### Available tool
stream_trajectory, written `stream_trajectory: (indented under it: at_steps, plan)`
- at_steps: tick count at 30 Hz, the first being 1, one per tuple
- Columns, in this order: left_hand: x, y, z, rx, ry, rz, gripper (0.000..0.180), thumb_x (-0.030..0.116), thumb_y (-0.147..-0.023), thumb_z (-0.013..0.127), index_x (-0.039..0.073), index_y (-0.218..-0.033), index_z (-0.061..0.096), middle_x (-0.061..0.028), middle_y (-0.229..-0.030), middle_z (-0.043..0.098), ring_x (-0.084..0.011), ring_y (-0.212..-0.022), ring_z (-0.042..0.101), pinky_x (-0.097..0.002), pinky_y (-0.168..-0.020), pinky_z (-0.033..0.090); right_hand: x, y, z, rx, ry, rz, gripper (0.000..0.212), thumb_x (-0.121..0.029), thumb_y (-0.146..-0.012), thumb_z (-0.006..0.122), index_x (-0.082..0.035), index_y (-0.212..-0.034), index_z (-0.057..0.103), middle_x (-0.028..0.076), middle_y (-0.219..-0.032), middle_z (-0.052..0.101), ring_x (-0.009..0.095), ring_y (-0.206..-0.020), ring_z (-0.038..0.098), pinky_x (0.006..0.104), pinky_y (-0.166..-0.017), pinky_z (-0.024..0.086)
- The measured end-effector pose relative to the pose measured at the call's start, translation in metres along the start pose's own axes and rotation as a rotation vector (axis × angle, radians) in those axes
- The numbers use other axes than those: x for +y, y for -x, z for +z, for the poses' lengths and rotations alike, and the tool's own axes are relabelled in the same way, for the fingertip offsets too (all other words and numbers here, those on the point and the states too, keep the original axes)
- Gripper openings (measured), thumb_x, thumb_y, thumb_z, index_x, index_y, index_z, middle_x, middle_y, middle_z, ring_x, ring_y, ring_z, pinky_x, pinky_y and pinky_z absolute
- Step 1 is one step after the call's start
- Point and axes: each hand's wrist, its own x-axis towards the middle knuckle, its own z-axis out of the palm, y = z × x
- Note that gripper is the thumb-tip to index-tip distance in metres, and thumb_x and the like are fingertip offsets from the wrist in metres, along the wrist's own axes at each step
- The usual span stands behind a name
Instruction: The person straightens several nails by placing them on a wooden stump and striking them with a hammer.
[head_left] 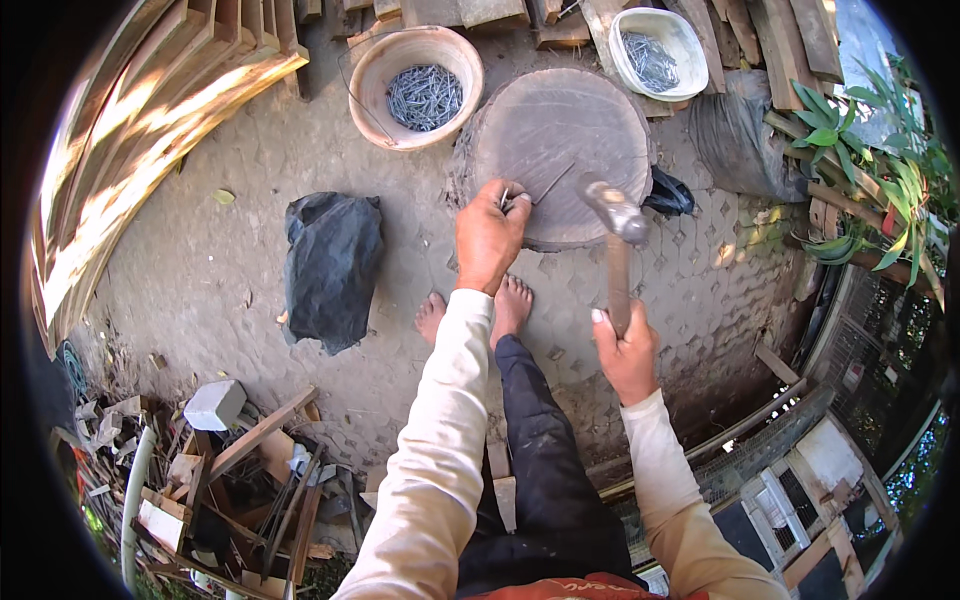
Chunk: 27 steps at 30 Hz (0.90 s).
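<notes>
A round wooden stump (pixel 560 125) stands in front of me. My left hand (pixel 488 232) is at its near left edge, with thumb and fingers closed on a nail (pixel 504 200) of which only a small part shows. A thin dark line, a nail or a shadow, runs across the stump top from my fingertips. To the right, my right hand (pixel 628 352) is wrapped round the wooden handle of a hammer (pixel 618 275). The hammer's metal head is slightly blurred and hangs over the stump's right side, apart from my left hand.
Behind the stump are a clay-coloured bucket (pixel 365 90) of nails and a white tub (pixel 690 55) of nails. A dark plastic bag (pixel 333 270) lies left of my feet. Planks (pixel 170 120) lean at far left; scrap wood (pixel 270 450) is heaped at lower left. Plants (pixel 850 140) grow at right.
</notes>
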Motion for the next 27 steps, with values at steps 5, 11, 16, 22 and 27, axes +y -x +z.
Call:
stream_trajectory:
  at_steps: [5,11,16,22,27]
  plan:
    - [0.006,0.002,0.006,0.003,-0.169,-0.015,0.015,0.021,-0.084,0.072,0.013,-0.097,0.071,-0.0161,-0.09,0.072,-0.0351,-0.084,0.07,-0.0416,-0.075,0.054,0.031,-0.014,0.016,-0.159,0.314,0.059,0.029,-0.027,-0.093,0.068,-0.002,-0.102,0.056,0.017,-0.065,0.062,0.031,-0.057,0.064,0.0419,-0.057,0.049]
    - [0.008,0.002,0.013,0.03,-0.237,-0.014,0.015,0.024,-0.084,0.072,0.012,-0.094,0.07,-0.0154,-0.089,0.072,-0.0359,-0.083,0.069,-0.044,-0.074,0.054,0.033,0.006,0.016,-0.088,-0.293,0.266,0.027,-0.026,-0.096,0.067,-0.003,-0.096,0.052,0.004,-0.062,0.057,0.013,-0.052,0.058,0.0329,-0.047,0.046]
    - [0.006,0.003,0.009,0.043,-0.18,0.018,0.019,0.025,-0.083,0.072,0.011,-0.095,0.07,-0.0154,-0.09,0.072,-0.036,-0.084,0.069,-0.0441,-0.075,0.053,0.011,-0.011,0.008,-0.008,-0.522,0.379,0.025,-0.026,-0.102,0.059,-0.007,-0.095,0.045,-0.001,-0.067,0.047,0.006,-0.05,0.045,0.0247,-0.043,0.04]
    - [0.02,0.016,0.019,-0.031,-0.325,0.05,0.021,0.025,-0.083,0.072,0.011,-0.098,0.068,-0.0136,-0.097,0.071,-0.0345,-0.092,0.068,-0.0442,-0.08,0.053,0.026,-0.001,0.004,-0.027,-0.504,0.426,0.026,-0.027,-0.102,0.059,-0.007,-0.092,0.045,-0.002,-0.067,0.047,0.006,-0.049,0.045,0.0246,-0.043,0.04]
    - [0.019,0.018,0.024,-0.003,-0.32,0.026,0.021,0.026,-0.083,0.071,0.011,-0.097,0.067,-0.0123,-0.098,0.071,-0.0342,-0.093,0.068,-0.0443,-0.08,0.052,0.034,0.009,0.005,-0.045,-0.236,0.254,0.025,-0.023,-0.097,0.066,-0.001,-0.1,0.055,0.002,-0.065,0.057,0.011,-0.055,0.055,0.0309,-0.051,0.046]
